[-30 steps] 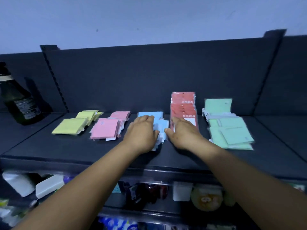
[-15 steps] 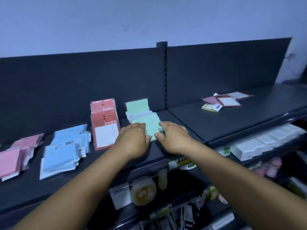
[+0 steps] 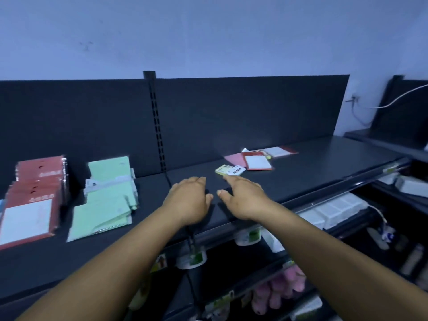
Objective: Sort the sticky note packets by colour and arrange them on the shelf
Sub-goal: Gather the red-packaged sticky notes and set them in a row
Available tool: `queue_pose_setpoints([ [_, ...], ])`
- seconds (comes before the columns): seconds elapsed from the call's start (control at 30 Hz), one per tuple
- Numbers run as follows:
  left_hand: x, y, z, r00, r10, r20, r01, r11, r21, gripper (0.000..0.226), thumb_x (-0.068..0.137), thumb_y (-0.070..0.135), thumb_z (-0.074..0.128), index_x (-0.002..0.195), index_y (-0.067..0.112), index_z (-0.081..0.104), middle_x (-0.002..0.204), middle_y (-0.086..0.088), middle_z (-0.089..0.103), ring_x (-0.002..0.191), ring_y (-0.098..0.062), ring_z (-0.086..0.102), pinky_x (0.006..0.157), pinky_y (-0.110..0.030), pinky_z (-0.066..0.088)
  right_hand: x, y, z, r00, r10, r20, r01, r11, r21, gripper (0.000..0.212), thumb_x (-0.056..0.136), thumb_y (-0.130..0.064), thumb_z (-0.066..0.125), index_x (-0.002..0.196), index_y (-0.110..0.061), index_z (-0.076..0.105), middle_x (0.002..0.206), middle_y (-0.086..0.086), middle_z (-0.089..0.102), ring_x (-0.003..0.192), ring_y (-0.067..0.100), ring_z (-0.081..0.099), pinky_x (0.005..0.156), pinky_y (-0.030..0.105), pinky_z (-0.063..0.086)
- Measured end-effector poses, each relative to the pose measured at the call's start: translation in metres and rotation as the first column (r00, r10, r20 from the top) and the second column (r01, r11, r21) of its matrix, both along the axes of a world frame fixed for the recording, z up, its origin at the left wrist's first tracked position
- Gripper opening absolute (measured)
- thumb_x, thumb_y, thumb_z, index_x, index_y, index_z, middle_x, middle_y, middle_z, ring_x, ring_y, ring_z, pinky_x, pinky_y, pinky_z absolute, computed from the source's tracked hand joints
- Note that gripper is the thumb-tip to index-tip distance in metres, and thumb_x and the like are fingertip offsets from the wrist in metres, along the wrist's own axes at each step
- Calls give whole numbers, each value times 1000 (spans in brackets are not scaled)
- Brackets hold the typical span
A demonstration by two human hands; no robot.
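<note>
Both hands empty over the shelf (image 3: 312,172), between sorted stacks and loose packets.

We saw the red stack (image 3: 32,200) cut off at frame left; print unreadable. Green stack (image 3: 108,198) ran front edge to back panel. Yellow packet (image 3: 230,170) lay slantwise, loose red packets (image 3: 257,161) behind. Left hand (image 3: 187,202) and right hand (image 3: 243,198) were relaxed, spread, holding nothing; contact with the shelf unclear.

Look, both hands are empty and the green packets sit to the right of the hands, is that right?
Not quite. Both the left hand and right hand are empty, but the head view shows the green packets to their left, not their right.
</note>
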State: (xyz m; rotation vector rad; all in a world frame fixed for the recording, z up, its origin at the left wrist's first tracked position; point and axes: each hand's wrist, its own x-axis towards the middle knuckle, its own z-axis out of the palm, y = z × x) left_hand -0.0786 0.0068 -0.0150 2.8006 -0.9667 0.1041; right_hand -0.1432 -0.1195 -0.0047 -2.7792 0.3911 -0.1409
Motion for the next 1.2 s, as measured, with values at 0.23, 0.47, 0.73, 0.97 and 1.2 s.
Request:
queue_pose_setpoints([
  [0.23, 15, -79, -2, 998, -24, -57, 22, 999, -44, 52, 97, 36, 44, 143, 12, 35, 147, -8, 41, 133, -27, 39, 108, -36, 35, 9, -72, -6, 1000, -10, -17, 11, 1000, 24, 57, 99, -43, 41, 149, -17, 31, 153, 2, 35, 141, 19, 31, 113, 33, 23],
  [0.47, 65, -139, -5, 993, -76, -88, 74, 997, -25, 54, 97, 38, 44, 144, 14, 34, 146, -8, 41, 134, -27, 38, 109, -39, 34, 33, -129, -6, 995, -91, -40, 94, 993, 65, 57, 99, -43, 41, 150, -19, 28, 155, 1, 32, 141, 22, 31, 114, 34, 25],
  [0.73, 125, -207, -11, 978, -187, -90, 188, 982, 4, 53, 94, 44, 44, 141, 20, 40, 141, -5, 48, 125, -27, 47, 97, -37, 43, 82, -195, -9, 976, -214, -40, 216, 974, 64, 51, 99, -41, 41, 146, -21, 36, 151, 1, 37, 137, 22, 38, 112, 39, 31],
  [0.97, 144, -247, -24, 972, -214, -98, 229, 959, 168, 61, 95, 53, 37, 148, 23, 28, 154, -7, 29, 138, -28, 32, 112, -41, 29, 124, -251, -26, 981, -176, -83, 179, 983, 32, 58, 98, -36, 42, 150, -18, 26, 157, 1, 28, 142, 22, 29, 114, 41, 28],
  [1.2, 137, -268, -36, 979, -161, -128, 171, 982, 76, 49, 95, 46, 43, 137, 20, 42, 145, -8, 36, 135, -29, 31, 111, -39, 31, 168, -312, -44, 977, -75, -198, 52, 992, -119, 65, 100, -40, 33, 155, -19, 6, 163, 0, 3, 149, 19, 5, 119, 43, 13],
])
